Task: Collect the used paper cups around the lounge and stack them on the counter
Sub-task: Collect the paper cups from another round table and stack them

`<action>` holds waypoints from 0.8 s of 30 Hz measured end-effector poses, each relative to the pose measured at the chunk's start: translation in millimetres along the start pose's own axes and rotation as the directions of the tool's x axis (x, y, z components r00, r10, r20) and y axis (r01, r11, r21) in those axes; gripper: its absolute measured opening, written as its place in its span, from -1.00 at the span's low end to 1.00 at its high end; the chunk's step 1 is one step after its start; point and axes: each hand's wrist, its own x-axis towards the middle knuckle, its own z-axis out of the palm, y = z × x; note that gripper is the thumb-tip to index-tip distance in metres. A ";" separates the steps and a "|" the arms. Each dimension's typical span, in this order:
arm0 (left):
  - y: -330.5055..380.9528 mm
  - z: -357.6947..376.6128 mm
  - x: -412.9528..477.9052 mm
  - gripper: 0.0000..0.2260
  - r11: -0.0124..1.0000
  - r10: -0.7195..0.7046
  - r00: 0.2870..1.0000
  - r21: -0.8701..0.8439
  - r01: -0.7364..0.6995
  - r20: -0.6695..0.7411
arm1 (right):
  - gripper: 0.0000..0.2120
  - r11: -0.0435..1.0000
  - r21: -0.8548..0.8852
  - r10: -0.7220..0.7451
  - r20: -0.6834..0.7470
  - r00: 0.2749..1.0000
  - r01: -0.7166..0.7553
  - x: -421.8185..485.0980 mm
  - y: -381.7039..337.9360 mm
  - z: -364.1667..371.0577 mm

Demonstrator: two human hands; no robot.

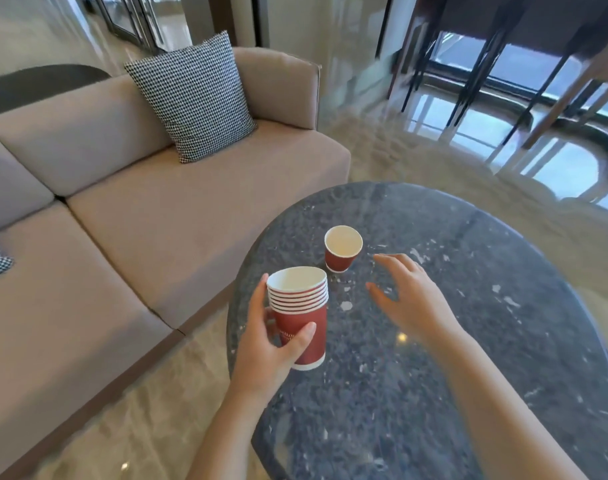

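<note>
A stack of several nested red paper cups [301,315] with white rims is gripped by my left hand [268,344], fingers and thumb curled round the lowest cup, above the near left edge of the dark stone table [469,341]. A single red paper cup [342,249] stands upright on the table just beyond the stack; its white inside looks empty. My right hand [404,294] hovers over the table to the right of that cup, fingers spread and relaxed, a short gap from it, holding nothing.
A beige sofa [140,209] with a black-and-white patterned cushion [195,98] runs along the left, close to the table. A pale rug [469,174] and glossy floor lie beyond the table. Dark chair and table legs [503,64] stand at the back right.
</note>
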 end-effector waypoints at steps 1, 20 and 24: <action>-0.7 1.7 7.2 -0.27 1.000 -0.008 1.000 0.003 0.008 -0.012 | -0.54 1.000 0.004 0.002 0.007 1.000 -0.002 10.2 2.2 2.3; -22.6 21.9 77.2 -0.25 0.992 -0.106 0.992 0.056 0.110 -0.073 | -0.17 0.986 0.095 0.128 0.107 0.986 -0.138 106.9 40.5 70.6; -27.7 22.6 83.6 -0.30 0.989 -0.132 0.988 0.055 0.136 -0.075 | -0.12 0.987 0.084 0.130 0.119 0.984 -0.140 116.5 42.8 79.7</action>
